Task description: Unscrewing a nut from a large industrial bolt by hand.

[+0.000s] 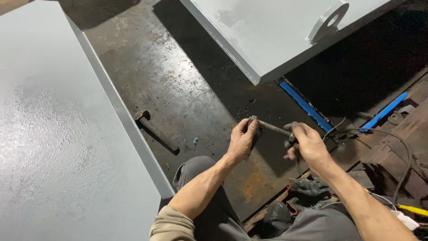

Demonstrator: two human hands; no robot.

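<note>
Steel threaded bolt is held level between both hands above the stained metal floor. Left hand has its fingers closed round the head end; right hand has fingers pinched shut at the other end, apparently on a nut, though it is too hidden to confirm. Judgement: threading is in progress, with most of the thread bare between the hands. Grey painted panels flank the floor; a second bolt lies untouched beside the left panel.
</note>
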